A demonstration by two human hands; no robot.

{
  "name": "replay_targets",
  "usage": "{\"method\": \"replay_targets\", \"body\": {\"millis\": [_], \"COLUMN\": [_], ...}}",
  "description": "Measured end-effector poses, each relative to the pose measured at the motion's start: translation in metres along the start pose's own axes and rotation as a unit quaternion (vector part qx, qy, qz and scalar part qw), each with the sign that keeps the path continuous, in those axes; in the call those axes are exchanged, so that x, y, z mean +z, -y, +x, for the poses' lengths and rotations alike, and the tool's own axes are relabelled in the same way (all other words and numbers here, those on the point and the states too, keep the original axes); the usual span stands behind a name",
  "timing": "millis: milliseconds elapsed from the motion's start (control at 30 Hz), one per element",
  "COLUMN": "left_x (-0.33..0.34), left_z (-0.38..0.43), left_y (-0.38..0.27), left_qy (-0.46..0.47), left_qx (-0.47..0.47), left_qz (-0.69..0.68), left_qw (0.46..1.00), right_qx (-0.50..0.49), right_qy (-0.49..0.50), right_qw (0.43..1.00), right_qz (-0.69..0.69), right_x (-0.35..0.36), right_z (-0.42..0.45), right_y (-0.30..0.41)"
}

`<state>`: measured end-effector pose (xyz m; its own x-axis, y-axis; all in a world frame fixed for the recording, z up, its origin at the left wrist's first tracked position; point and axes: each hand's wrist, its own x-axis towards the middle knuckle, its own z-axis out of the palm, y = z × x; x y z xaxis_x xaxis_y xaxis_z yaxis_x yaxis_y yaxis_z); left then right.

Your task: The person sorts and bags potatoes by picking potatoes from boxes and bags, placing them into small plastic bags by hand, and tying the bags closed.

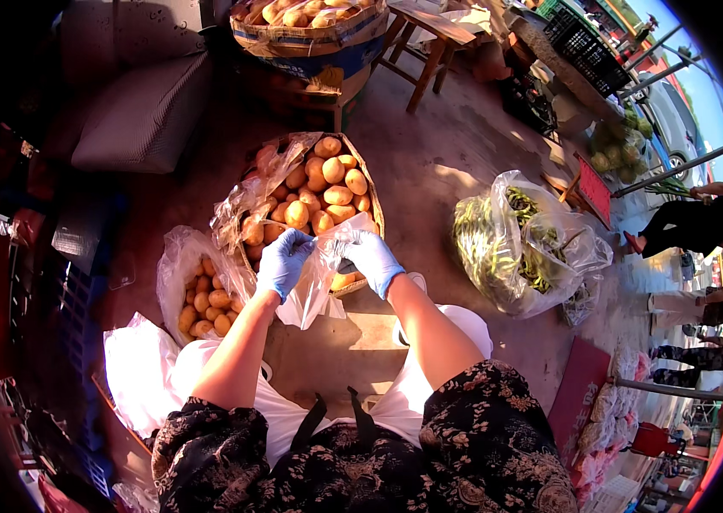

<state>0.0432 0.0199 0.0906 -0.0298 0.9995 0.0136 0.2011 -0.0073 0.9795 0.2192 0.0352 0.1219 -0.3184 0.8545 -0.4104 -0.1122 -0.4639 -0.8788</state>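
Both my hands wear light blue gloves and grip a clear plastic bag [305,296] near its top edge. My left hand [284,263] pinches one side, and my right hand [368,260] has the other. The bag hangs limp between them, over the near edge of a cardboard box [375,199]. Loose potatoes [323,186] fill that box, and crumpled plastic film lies along its left side. To the left of my left hand, an open clear bag [177,263] on the floor holds smaller potatoes [211,302].
A large clear bag of green pods [496,250] stands on the floor at right. Beyond the potato box are another full box [316,48] and a wooden stool [425,45]. White plastic bags [140,378] lie by my left leg. People [695,218] appear at far right.
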Motion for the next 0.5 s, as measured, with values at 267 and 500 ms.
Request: {"method": "replay_targets", "body": {"millis": [267,500], "left_x": [-0.02,-0.037], "left_z": [-0.005,-0.007], "left_y": [-0.027,-0.017], "left_qy": [-0.098,-0.093], "left_qx": [0.085,0.21], "left_qz": [0.008,0.266], "left_qw": [0.992,0.936], "right_qx": [-0.151,-0.079], "right_qy": [-0.275,-0.096], "right_qw": [0.915,0.91], "right_qz": [-0.252,0.395], "right_x": [-0.011,-0.109], "right_z": [0.003,0.022], "right_y": [0.005,0.011]}}
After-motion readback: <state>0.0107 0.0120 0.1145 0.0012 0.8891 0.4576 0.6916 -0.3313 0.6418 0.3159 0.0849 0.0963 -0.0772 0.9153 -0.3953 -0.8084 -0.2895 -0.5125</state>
